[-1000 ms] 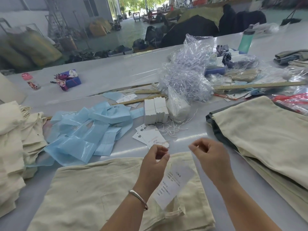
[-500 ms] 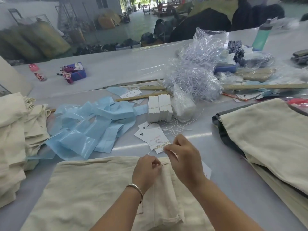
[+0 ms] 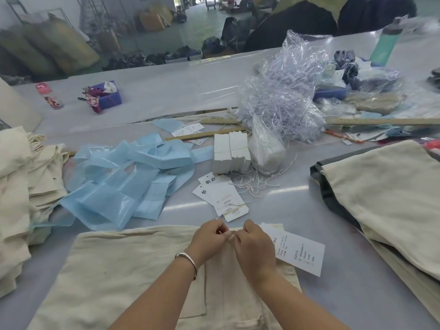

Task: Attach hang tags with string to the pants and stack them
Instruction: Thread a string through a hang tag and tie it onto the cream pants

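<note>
Cream pants [image 3: 123, 270] lie flat on the table in front of me. My left hand [image 3: 209, 239] and my right hand [image 3: 253, 248] meet at the waistband edge, fingertips pinched together on a thin white string that is barely visible. A white hang tag [image 3: 300, 253] with printed text lies on the pants just right of my right hand. More loose hang tags [image 3: 221, 196] lie on the table beyond my hands, with loose white strings [image 3: 257, 184] beside them. A banded block of white tags [image 3: 231, 153] stands behind.
Stacks of cream pants sit at the left [image 3: 16, 186] and at the right [image 3: 390, 201]. Blue plastic bags [image 3: 119, 182] spread at centre left. A clear bag of plastic fasteners [image 3: 283, 96], wooden rulers [image 3: 381, 121] and a teal bottle [image 3: 385, 44] lie farther back.
My hands came down from holding the tag in the air to the waistband and closed together. The tag now lies on the pants to the right.
</note>
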A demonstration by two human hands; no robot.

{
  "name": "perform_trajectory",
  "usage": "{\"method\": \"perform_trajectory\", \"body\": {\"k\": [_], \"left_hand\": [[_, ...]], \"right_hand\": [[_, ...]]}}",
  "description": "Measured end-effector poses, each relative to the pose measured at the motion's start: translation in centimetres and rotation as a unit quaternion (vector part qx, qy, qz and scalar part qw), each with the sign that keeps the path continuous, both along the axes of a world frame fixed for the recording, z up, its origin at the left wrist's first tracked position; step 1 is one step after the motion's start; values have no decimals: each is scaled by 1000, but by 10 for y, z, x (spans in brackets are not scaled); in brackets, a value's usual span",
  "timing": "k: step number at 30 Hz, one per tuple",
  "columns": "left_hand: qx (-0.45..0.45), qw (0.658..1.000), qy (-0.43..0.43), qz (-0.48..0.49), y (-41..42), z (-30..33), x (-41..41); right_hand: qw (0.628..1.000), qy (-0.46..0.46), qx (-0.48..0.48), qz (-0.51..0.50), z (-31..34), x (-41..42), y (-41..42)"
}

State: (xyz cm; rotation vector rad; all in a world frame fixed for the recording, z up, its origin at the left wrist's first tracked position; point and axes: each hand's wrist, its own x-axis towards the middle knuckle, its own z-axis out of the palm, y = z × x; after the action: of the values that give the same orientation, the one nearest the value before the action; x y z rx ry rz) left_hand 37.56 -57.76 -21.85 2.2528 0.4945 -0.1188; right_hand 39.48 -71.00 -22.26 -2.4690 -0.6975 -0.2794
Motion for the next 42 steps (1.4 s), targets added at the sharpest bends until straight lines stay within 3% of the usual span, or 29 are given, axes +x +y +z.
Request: {"method": "perform_trajectory", "body": {"k": [4, 8, 11, 18, 23, 27, 29, 31, 34, 39, 42], "left_hand": [[-181, 982, -24, 41, 4, 13, -6], [-265, 958, -18, 109, 12, 21, -9], [-279, 947, -7, 158, 13, 23, -10], [-280, 948, 17, 149, 8, 23, -7], [-239, 959, 10, 154, 2, 18, -4], [-299, 939, -35, 168, 0, 23, 0], [-355, 919, -51, 164, -3, 28, 2], [-404, 898, -62, 162, -8, 31, 4], [-416, 894, -62, 155, -18, 34, 5], [-354, 924, -67, 124, -26, 34, -2], [-325, 937, -72, 109, -26, 37, -7]], "right_hand": [[999, -29, 23, -12, -3, 0, 8], [994, -78, 79, -23, -9, -4, 11], [989, -105, 104, -30, -9, -5, 14], [987, -119, 103, -44, -13, -7, 12], [990, -50, 128, -16, -12, -8, 9], [984, 9, 170, -43, -1, -1, -18], [992, 34, 108, -63, 3, 11, -38], [992, 105, -47, -49, 6, 26, -60], [961, 189, -202, -28, 5, 38, -81], [967, 181, -176, -38, 3, 41, -91], [976, 188, -72, -85, 6, 41, -96]]}}
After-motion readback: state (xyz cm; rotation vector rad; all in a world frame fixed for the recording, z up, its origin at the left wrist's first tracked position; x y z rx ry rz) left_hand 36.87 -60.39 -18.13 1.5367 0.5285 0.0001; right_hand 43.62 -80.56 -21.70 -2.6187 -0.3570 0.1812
